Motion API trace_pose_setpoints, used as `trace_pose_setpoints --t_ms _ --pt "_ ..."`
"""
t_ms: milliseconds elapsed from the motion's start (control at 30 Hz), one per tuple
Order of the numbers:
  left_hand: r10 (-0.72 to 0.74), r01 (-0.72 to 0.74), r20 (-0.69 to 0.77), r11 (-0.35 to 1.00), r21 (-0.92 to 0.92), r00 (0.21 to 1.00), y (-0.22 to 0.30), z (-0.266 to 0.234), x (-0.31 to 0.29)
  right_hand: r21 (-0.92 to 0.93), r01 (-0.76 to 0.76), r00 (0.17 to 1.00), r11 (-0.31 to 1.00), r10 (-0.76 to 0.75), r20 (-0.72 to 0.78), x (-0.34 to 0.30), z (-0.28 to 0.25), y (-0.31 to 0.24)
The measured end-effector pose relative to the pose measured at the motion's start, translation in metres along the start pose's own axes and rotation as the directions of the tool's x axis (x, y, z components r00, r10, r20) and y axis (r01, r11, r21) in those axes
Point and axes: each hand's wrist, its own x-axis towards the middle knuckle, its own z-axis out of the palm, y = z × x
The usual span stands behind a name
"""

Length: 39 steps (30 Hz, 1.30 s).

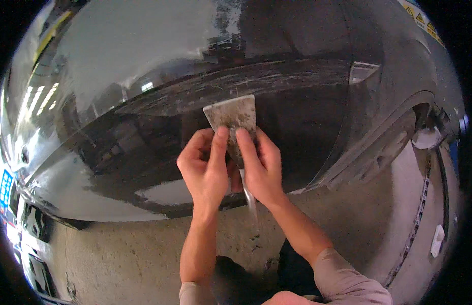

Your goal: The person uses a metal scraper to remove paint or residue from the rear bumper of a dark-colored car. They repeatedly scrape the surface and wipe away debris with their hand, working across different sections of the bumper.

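Note:
Both my hands grip a putty knife (235, 113), its wide, stained blade pointing up and away from me and its slim handle running down between my wrists. My left hand (208, 160) is closed on the left side, thumb lying on the blade. On the other side my right hand (259, 160) is closed too, its thumb beside the left one. The blade's far edge is at the dark car side panel (302, 117), just below a scuffed, scratched crease; whether it touches, I cannot tell. Fingers behind the blade are hidden.
Scraped, patchy paint (228, 30) shows higher on the panel. A small pale recess (363, 72) sits at the right, above the wheel arch (388, 132). A dark hose (421, 203) and a white object (437, 240) lie on the concrete floor (119, 254).

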Motion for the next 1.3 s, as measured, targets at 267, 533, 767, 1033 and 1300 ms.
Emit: trace_pose_setpoints --t_ms 267,533,767,1033,1300 --pt "0.18 -0.168 -0.035 0.961 0.219 0.983 0.003 -0.011 0.024 0.043 0.089 0.995 0.995 -0.087 -0.054 0.017 0.035 -0.002" --pt "0.32 -0.307 0.018 0.89 0.336 0.947 -0.008 -0.026 0.05 0.017 0.0 0.995 1.0 0.002 -0.095 0.027 0.052 0.016" --pt "0.325 -0.318 0.039 0.884 0.343 0.945 -0.003 -0.011 0.056 0.059 -0.019 0.996 0.998 0.023 -0.083 0.032 0.038 0.01" --pt "0.492 -0.542 0.23 0.737 0.403 0.84 0.007 0.052 0.058 0.088 0.121 0.953 0.989 -0.091 -0.29 0.053 -0.003 -0.014" --pt "0.347 -0.338 -0.008 0.918 0.209 0.938 -0.01 -0.019 0.039 -0.159 0.118 0.993 0.98 -0.116 0.02 0.035 0.034 0.006"
